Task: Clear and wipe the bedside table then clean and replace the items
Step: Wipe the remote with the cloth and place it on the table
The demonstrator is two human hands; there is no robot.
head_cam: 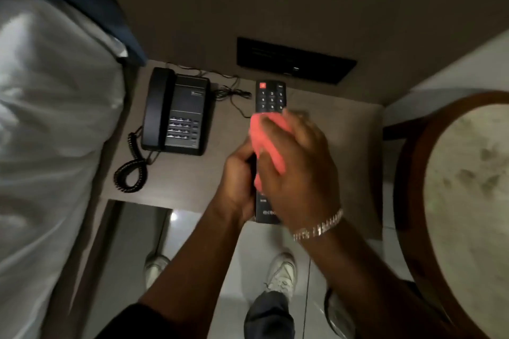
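Note:
A long black remote control (270,96) with a red power button is held above the grey bedside table (338,129). My left hand (239,181) grips the remote around its middle from the left side. My right hand (298,162) presses a pink cloth (271,132) flat on the remote's face, covering its middle buttons. The remote's lower end (268,213) sticks out below both hands. A black corded phone (176,111) sits on the left part of the table, its coiled cord (132,168) trailing toward the front edge.
A bed with white sheets (49,118) borders the table on the left. A round wooden-rimmed table (465,190) stands at the right. A dark switch panel (296,59) is on the wall behind. Thin cables (234,93) lie near the phone. My shoes (282,272) stand on the tiled floor.

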